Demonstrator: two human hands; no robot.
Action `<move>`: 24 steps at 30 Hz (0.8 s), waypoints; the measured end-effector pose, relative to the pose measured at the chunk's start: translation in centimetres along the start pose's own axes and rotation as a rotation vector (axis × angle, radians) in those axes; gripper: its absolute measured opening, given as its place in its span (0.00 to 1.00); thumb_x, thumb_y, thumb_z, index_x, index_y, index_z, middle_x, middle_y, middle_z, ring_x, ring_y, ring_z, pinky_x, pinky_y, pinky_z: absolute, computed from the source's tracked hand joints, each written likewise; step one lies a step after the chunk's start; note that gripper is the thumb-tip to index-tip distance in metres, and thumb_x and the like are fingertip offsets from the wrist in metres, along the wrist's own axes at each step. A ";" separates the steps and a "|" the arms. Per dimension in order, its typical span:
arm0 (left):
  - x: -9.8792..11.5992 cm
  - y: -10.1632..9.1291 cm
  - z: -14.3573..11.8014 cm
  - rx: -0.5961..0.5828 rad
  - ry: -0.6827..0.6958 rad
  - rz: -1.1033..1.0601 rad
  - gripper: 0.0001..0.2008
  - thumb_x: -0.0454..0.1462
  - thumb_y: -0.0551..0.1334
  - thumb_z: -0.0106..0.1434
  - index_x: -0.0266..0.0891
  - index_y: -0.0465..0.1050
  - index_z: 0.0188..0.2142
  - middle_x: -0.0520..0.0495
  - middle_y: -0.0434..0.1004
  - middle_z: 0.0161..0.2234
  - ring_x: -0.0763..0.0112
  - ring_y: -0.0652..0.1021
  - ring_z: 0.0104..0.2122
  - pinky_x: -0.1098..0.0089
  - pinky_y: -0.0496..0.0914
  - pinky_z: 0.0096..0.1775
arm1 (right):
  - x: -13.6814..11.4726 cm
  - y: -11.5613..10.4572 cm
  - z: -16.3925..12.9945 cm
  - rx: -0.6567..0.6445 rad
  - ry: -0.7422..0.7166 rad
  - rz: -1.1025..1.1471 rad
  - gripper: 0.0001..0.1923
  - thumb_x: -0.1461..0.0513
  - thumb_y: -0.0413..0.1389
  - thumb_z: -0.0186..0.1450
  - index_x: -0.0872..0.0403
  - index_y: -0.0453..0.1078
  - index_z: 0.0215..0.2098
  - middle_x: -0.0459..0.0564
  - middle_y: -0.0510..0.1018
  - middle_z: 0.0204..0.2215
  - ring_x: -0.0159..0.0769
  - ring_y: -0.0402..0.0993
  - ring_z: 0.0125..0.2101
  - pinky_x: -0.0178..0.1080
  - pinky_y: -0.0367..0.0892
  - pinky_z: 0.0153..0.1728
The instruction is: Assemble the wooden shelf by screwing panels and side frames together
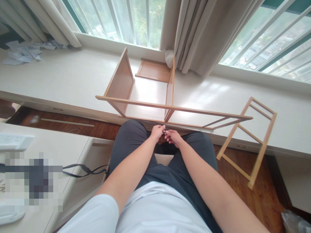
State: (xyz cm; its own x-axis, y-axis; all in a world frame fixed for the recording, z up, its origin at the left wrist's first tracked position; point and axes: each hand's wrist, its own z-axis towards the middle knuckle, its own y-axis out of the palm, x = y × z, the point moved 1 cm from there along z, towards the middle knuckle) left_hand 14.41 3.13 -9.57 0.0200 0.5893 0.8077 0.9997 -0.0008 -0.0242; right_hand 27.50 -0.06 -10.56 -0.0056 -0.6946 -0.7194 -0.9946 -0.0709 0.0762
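Observation:
Both hands meet between my knees, close to the lower rail of a wooden shelf frame (pixel 184 108). The fingers of my left hand (pixel 157 132) are pinched together at that rail, below the middle upright panel (pixel 170 82); what they grip is too small to name. My right hand (pixel 173 137) is closed too, its fingertips on a small shiny metal piece (pixel 165 131) beside the left fingertips. The shelf frame rests on its side on the white window ledge, with a side panel (pixel 120 81) standing at its left end.
A loose wooden panel (pixel 154 70) lies behind the frame. Another ladder-like wooden frame (pixel 259 152) leans on the ledge (pixel 286 129) at right. Crumpled paper (pixel 23 51) is at far left. A white table (pixel 73 145) with a dark strap (pixel 85 170) stands at my left.

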 end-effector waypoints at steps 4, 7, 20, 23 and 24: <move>-0.1 0.0 0.0 0.001 0.001 -0.002 0.11 0.39 0.64 0.62 0.35 0.75 0.25 0.50 0.71 0.21 0.77 0.68 0.19 0.75 0.62 0.26 | 0.1 0.0 0.2 0.008 -0.003 -0.005 0.11 0.58 0.54 0.69 0.56 0.66 0.31 0.45 0.74 0.20 0.25 0.64 0.14 0.27 0.56 0.12; -0.1 0.0 0.0 0.000 0.002 -0.003 0.11 0.39 0.64 0.62 0.35 0.75 0.26 0.50 0.72 0.21 0.77 0.68 0.19 0.75 0.62 0.25 | 0.3 -0.1 0.3 0.010 -0.004 -0.012 0.12 0.57 0.54 0.70 0.56 0.67 0.31 0.45 0.74 0.20 0.25 0.64 0.14 0.27 0.56 0.12; 0.0 0.1 0.0 0.003 -0.012 -0.004 0.11 0.38 0.64 0.62 0.35 0.75 0.25 0.50 0.71 0.21 0.77 0.68 0.19 0.74 0.61 0.25 | 0.5 0.0 0.6 0.019 -0.009 -0.058 0.13 0.56 0.54 0.69 0.56 0.67 0.31 0.45 0.74 0.19 0.25 0.63 0.14 0.26 0.56 0.11; 0.0 0.1 0.0 0.005 -0.011 -0.003 0.11 0.38 0.64 0.62 0.35 0.75 0.25 0.49 0.71 0.21 0.76 0.68 0.20 0.74 0.62 0.25 | 0.5 -0.1 0.7 0.020 -0.014 -0.065 0.13 0.56 0.54 0.69 0.56 0.67 0.31 0.45 0.73 0.19 0.25 0.63 0.14 0.26 0.55 0.11; 0.0 0.1 0.0 0.005 -0.011 -0.003 0.11 0.38 0.64 0.62 0.35 0.75 0.25 0.49 0.71 0.21 0.76 0.68 0.20 0.74 0.62 0.25 | 0.5 -0.1 0.7 0.020 -0.017 -0.067 0.13 0.56 0.54 0.69 0.56 0.67 0.31 0.45 0.73 0.19 0.25 0.63 0.13 0.27 0.55 0.11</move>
State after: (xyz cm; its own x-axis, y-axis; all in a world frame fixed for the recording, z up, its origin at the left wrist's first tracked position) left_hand 14.51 3.16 -9.56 0.0167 0.5978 0.8015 0.9997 0.0055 -0.0249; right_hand 27.50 0.09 -11.46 0.0591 -0.6767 -0.7338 -0.9947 -0.1018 0.0138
